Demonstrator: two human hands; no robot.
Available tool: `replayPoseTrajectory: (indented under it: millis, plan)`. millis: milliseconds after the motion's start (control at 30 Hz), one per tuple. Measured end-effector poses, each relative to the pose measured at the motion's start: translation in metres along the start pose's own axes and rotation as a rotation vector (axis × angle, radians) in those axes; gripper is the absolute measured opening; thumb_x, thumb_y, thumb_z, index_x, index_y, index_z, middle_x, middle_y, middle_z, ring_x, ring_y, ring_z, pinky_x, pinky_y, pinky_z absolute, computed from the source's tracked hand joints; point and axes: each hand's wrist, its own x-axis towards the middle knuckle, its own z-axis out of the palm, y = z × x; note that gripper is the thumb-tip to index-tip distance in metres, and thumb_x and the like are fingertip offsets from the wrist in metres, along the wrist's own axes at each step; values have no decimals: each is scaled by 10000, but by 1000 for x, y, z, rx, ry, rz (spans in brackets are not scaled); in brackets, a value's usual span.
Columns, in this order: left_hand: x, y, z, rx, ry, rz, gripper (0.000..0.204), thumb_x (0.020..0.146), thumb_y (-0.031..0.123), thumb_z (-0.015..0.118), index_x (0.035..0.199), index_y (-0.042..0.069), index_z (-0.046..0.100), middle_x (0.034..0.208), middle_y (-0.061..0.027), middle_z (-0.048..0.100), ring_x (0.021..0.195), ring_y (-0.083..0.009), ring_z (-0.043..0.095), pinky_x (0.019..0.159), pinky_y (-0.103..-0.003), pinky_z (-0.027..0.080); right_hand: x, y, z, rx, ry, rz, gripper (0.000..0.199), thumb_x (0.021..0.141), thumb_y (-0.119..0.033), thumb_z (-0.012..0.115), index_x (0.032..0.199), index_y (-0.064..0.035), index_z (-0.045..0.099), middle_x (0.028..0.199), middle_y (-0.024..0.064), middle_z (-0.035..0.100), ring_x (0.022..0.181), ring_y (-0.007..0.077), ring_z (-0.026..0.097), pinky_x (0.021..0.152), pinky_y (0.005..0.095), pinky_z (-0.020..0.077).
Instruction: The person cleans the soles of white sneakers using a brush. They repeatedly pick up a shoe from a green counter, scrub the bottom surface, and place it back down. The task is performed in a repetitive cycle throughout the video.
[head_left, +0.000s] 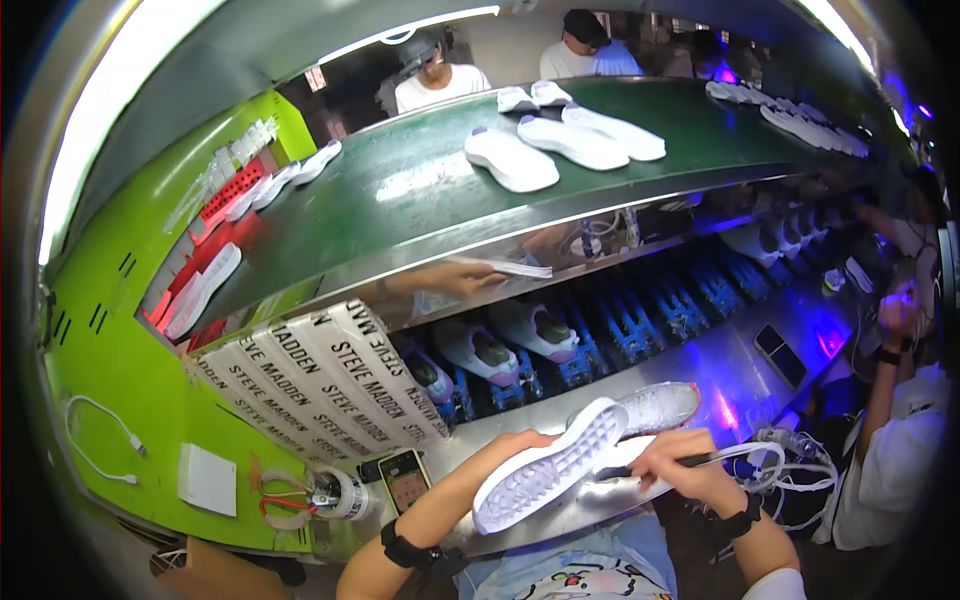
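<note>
My left hand (pixel 518 442) is closed on a white shoe sole (pixel 545 480), tilted so that its ribbed inner side shows. Most of those fingers are hidden behind the sole. My right hand (pixel 680 462) grips a slim tool with a black handle (pixel 698 460), close to the sole's right side; its working end is hard to make out. Another white piece (pixel 632 452) lies between the sole and my right hand, partly covered. Just beyond, a pale textured shoe (pixel 660 408) rests on its side on the metal bench (pixel 710 385).
Several shoes (pixel 545 335) stand on a blue-slatted conveyor (pixel 630 320). Above it, a green belt (pixel 400 180) carries white soles (pixel 510 160). A printed panel (pixel 320 380), phone (pixel 405 480) and tool-filled container (pixel 345 495) are left; white tubing (pixel 790 480) and a co-worker (pixel 890 470) are right.
</note>
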Motion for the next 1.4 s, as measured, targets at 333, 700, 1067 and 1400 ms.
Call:
replayPoseTrajectory:
  millis: [333, 700, 1067, 1400]
  plan:
    - [-99, 118, -78, -755, -151, 938, 432, 941, 186, 423, 1252, -112, 397, 1209, -252, 518, 991, -317, 599, 851, -356, 538, 20, -41, 21, 459, 259, -423, 114, 808, 40, 567, 918, 42, 597, 1048, 214, 567, 754, 271, 654, 668, 360, 554]
    - [37, 297, -38, 702, 833, 896, 338, 790, 235, 560, 1005, -20, 617, 1009, -212, 616, 945, -305, 591, 795, -447, 493, -14, -17, 9, 576, 423, -119, 258, 745, 83, 578, 999, 38, 573, 908, 138, 611, 719, 192, 594, 661, 285, 486]
    - [-27, -16, -10, -606, 262, 560, 384, 755, 292, 455, 949, -25, 550, 721, -125, 599, 602, -268, 604, 556, -367, 534, -17, -29, 13, 557, -161, 44, 273, 829, -18, 605, 1099, 15, 607, 1126, 102, 620, 1040, 176, 578, 899, 302, 455]
    - [78, -164, -34, -888, 190, 508, 623, 823, 488, 460, 1186, -16, 499, 1017, -167, 619, 916, -268, 616, 800, -409, 509, -4, 13, 69, 390, -23, 25, 289, 846, -85, 624, 1126, -19, 605, 1069, 89, 641, 1003, 131, 590, 916, 306, 450]
